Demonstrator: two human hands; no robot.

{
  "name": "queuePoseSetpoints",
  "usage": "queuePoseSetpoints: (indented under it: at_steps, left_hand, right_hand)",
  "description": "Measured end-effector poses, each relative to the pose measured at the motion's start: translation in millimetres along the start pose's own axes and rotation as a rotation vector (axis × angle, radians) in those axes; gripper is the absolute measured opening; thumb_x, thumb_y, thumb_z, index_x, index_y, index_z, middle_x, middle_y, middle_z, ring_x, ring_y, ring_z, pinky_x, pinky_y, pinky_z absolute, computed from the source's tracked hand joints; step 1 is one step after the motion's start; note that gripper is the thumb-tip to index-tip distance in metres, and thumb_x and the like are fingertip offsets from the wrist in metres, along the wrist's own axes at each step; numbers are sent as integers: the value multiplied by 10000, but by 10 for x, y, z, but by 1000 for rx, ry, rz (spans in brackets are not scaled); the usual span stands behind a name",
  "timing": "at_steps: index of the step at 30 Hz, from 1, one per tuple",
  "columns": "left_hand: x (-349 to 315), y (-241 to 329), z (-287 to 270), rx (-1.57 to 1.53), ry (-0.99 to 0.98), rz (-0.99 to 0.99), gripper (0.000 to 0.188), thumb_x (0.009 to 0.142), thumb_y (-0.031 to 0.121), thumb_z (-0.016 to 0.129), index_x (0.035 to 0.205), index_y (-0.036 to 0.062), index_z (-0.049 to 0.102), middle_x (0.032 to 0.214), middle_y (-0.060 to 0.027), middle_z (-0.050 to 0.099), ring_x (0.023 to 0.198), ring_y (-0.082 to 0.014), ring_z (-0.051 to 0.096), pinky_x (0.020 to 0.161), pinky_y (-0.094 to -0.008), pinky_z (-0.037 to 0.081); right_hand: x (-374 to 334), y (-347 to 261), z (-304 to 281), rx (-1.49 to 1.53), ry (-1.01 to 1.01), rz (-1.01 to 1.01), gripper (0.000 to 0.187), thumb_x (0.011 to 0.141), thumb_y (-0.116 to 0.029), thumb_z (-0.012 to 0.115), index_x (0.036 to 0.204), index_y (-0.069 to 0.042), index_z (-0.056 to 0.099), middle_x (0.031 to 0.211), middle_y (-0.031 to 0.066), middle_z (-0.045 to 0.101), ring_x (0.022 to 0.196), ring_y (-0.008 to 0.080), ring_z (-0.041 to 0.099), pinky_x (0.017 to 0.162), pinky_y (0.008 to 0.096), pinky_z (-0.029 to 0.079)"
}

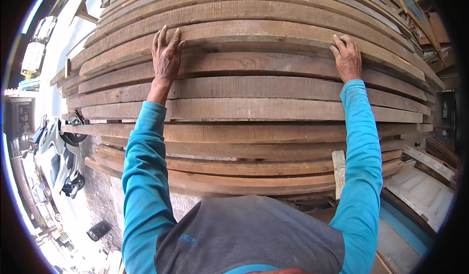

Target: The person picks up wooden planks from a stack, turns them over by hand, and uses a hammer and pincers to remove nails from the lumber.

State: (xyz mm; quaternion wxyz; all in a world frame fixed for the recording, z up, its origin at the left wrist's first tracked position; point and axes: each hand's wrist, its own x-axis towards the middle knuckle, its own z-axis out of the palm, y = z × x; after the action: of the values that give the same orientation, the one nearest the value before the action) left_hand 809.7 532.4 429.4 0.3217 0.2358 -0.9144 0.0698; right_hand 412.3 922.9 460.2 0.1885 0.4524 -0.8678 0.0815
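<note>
A long brown wooden plank lies across the upper part of a stack of similar planks. My left hand is on its left part, fingers apart and reaching over toward its far edge. On the right, my right hand bends its fingers over the same plank, thumb side inward. Both arms, in blue sleeves, stretch forward. Just nearer than the held plank is a dark gap, then another plank running parallel. The undersides of both hands are hidden.
Several more planks are stacked toward my body. A short pale wood piece stands against them by my right arm. A motorcycle is parked at left, near a dark object on the ground. Pale panels lie at right.
</note>
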Motion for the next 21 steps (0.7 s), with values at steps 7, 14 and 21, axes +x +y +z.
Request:
queuePoseSetpoints:
  at_steps: [7,14,21]
  left_hand:
    - [-10,-158,224,-47,-38,18,528,969,336,653,1465,204,527,1531,-190,429,1428,-414,356,1160,-495,334]
    - [-170,102,-486,-203,56,-46,682,929,412,708,1507,157,453,1560,-170,400,1483,-372,303,1181,-539,321]
    - [-1130,696,-1418,-193,-367,-42,784,803,422,838,1456,155,495,1485,-124,458,1436,-319,363,1134,-496,371]
  right_hand:
    - [-31,-5,-28,-6,72,-24,450,904,-326,721,1311,-152,640,1274,98,610,1168,317,595,989,433,495]
    - [-1025,-984,-926,312,-158,-313,655,863,-368,764,1420,-113,532,1362,145,559,1249,325,559,1042,456,473]
    - [-1878,-708,-1157,194,-100,-190,716,802,-312,832,1401,-61,531,1304,153,551,1206,326,548,984,451,478]
